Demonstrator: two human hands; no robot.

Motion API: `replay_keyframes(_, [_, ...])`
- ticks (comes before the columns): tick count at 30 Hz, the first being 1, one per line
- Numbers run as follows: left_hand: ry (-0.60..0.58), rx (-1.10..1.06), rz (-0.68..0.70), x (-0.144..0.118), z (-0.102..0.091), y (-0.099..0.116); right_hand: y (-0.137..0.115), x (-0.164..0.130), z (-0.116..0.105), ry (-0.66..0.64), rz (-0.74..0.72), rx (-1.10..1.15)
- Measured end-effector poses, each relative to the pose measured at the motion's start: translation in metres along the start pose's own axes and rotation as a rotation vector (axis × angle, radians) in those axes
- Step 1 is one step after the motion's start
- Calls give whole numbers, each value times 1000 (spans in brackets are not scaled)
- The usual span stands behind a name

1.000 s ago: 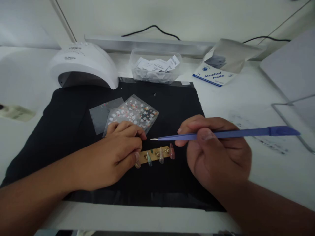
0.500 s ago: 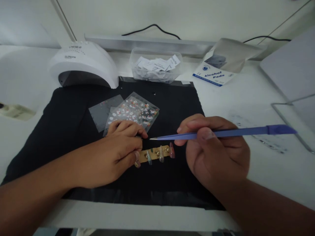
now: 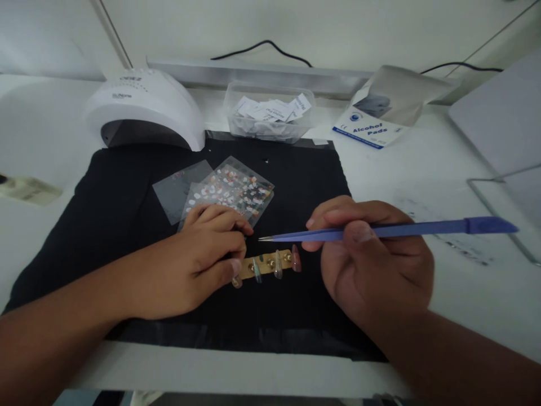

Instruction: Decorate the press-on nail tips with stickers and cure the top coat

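Observation:
Purple tweezers (image 3: pixel 406 229) are pinched between the thumb and fingers of my right hand (image 3: pixel 376 254). Their metal tips point left, just above a gold nail tip stand (image 3: pixel 266 262). Several painted false nails are mounted on this stand, among them a clear one (image 3: pixel 278 265) and a reddish one (image 3: pixel 296 259). Curled over the stand's left end, my left hand (image 3: pixel 203 259) grips it and hides that part. Behind my left fingers lie clear nail sticker sheets (image 3: pixel 230 186) with white and orange patterns.
A black mat (image 3: pixel 127 197) covers the white table. At its back left stands a white nail lamp (image 3: pixel 147 107). Behind the mat are a clear plastic tub (image 3: pixel 266 132) of alcohol pad sachets and an open alcohol pads box (image 3: pixel 367 129). A bottle (image 3: pixel 29 190) lies at far left.
My right hand and the tweezers have shifted very slightly to the right. My left hand stays on the stand.

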State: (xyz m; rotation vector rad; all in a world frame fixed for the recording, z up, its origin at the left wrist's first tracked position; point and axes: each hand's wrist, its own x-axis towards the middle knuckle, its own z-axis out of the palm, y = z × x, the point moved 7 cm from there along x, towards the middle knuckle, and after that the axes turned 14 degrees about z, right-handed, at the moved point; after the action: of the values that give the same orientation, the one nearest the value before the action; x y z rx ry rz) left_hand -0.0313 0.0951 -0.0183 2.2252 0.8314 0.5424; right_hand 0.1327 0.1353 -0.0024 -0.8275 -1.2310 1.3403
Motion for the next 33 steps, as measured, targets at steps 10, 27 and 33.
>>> replay_keyframes(10, [25, 63, 209, -6, -5, 16, -1, 1, -3, 42, -33, -19])
replay_keyframes(27, [40, 57, 189, -4, -4, 15, 2, 1, -2, -11, 2, 51])
replay_keyframes(33, [60, 42, 212, -4, -4, 14, 0, 0, -1, -38, -10, 64])
